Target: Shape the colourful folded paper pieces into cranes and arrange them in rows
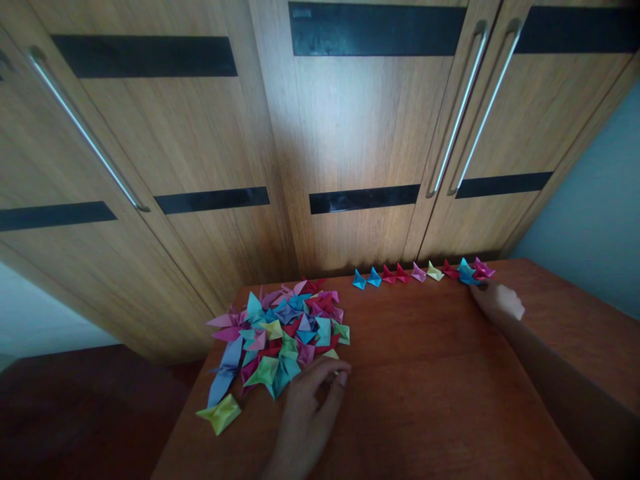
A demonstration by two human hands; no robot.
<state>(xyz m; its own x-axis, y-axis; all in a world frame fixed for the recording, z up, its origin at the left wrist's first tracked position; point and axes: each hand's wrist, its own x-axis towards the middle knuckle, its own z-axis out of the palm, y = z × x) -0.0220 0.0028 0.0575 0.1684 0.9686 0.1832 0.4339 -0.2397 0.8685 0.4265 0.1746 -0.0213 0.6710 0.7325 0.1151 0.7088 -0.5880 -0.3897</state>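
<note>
Flanking the paper pile [290,333] just left of it, your left grip [345,373] is nearly closed; can't tell if loaded. Blue piece [468,273] meets your right grip [481,285] at the fingertips; pinch hidden, can't tell. Go gently, spare the pink piece [484,268] just beyond.

Doors [350,120]: are carrying no readable text.
Upper middle panel [379,31]: is showing a faint small patch [301,13] near its top left corner, too dim for reading.
Other panels [145,57]: are displaying no legible brand.
Handles [458,110]: are bearing no readable mark.
Paper pile [289,346]: is showing no legible print.
Paper row [419,272]: is offering no readable letters or numbers.
Table [410,373]: is showing no readable sign.
</note>
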